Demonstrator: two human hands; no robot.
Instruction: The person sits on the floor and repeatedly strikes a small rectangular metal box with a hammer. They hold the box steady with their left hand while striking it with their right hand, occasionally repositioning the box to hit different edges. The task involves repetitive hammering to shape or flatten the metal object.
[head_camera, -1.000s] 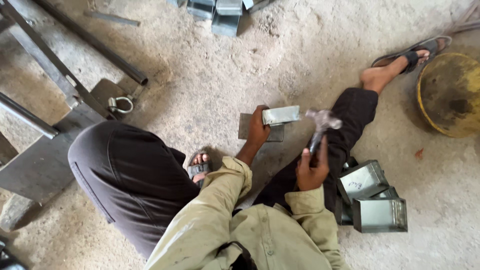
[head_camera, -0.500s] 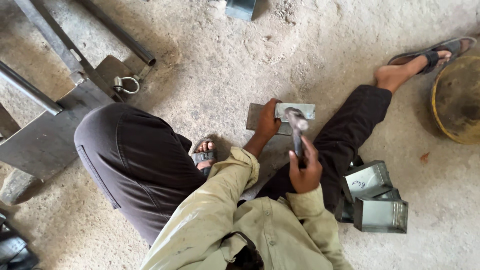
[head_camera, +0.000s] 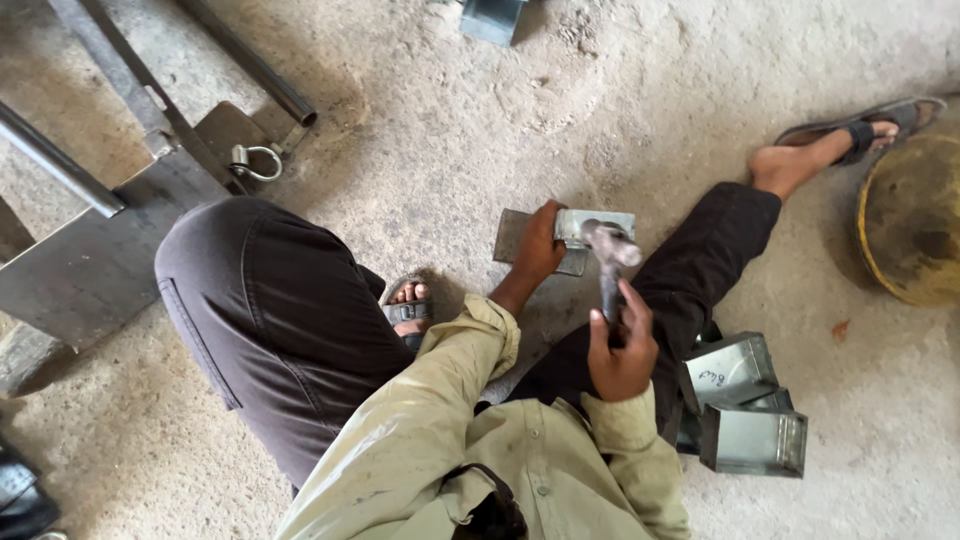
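Note:
I sit on a concrete floor with my legs apart. My left hand (head_camera: 540, 250) grips a small grey sheet-metal box (head_camera: 596, 224) that rests on a flat dark steel plate (head_camera: 512, 238) between my legs. My right hand (head_camera: 622, 345) is closed around the handle of a hammer (head_camera: 610, 250), whose blurred head hangs just over the right part of the box. The near side of the box is hidden behind my left hand.
Several finished metal boxes (head_camera: 745, 405) are stacked by my right thigh. A round yellowish pan (head_camera: 910, 220) lies far right, by my sandalled foot (head_camera: 860, 125). A steel frame with pipes and a shackle (head_camera: 250, 160) lies at the left. Another box (head_camera: 492, 18) sits at the top edge.
The hammer came down from a raised position at the right onto the box and now sits just above it. My left hand kept holding the box on the plate.

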